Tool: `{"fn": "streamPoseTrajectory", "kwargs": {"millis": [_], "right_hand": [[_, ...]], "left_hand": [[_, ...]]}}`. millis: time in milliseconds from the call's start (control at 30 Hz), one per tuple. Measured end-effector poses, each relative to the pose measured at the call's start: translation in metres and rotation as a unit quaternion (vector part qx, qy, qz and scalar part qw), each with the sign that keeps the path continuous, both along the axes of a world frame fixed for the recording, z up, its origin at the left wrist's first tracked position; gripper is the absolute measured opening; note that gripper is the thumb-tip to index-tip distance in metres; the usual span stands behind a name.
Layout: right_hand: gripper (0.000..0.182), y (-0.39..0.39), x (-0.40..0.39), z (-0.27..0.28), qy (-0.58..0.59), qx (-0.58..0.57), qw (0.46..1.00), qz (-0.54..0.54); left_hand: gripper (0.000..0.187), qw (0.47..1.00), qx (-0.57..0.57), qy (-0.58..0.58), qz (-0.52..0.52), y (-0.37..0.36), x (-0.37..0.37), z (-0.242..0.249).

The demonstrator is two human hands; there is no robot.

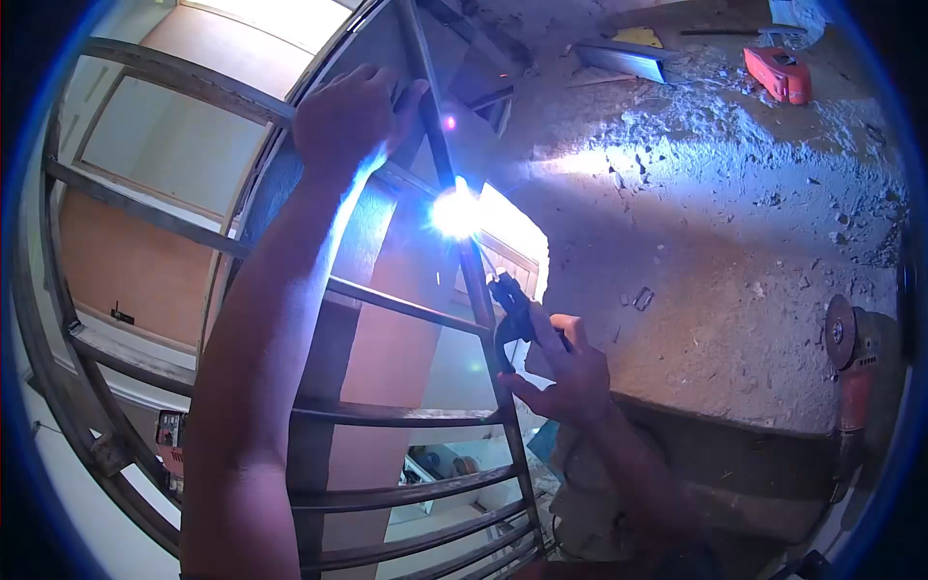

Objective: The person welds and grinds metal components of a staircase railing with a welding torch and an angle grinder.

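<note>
A bright welding arc point(456, 211) glares on the long metal bar point(477, 275) of a barred metal frame, hiding the joint beneath it. My right hand point(565, 372) is closed around a black electrode holder point(515, 307), whose thin rod points up toward the glare. Higher up, my left hand point(353, 114) lies at the top of the frame beside the bar, fingers bent over a metal edge, the thumb near the bar. Blue-white light falls along my left forearm.
At the upper right, a red tape measure point(778, 74) lies on the rough concrete ledge point(696, 319), near a metal angle piece point(622, 61). An angle grinder point(851, 362) rests at the far right. Curved metal bars point(406, 417) span the lower middle.
</note>
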State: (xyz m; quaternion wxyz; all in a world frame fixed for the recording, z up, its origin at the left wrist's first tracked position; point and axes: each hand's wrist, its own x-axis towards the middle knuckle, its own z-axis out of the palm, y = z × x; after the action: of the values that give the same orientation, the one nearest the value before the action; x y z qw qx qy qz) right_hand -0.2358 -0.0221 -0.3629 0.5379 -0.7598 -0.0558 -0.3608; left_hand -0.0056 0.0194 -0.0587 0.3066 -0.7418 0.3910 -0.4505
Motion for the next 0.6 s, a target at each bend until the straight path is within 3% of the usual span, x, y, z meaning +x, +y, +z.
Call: {"fn": "streamPoseTrajectory", "kwargs": {"millis": [133, 600], "right_hand": [[0.099, 0.0020, -0.0029, -0.0048, -0.055, 0.023, 0.998, 0.017], [0.092, 0.0001, 0.0007, 0.0002, -0.033, 0.054, 0.998, 0.012]], "left_hand": [[0.040, 1.000, 0.001, -0.010, -0.019, 0.0014, 0.0018, -0.0018], [0.043, 0.999, -0.006, 0.025, 0.024, -0.0003, 0.0003, -0.0007]]}}
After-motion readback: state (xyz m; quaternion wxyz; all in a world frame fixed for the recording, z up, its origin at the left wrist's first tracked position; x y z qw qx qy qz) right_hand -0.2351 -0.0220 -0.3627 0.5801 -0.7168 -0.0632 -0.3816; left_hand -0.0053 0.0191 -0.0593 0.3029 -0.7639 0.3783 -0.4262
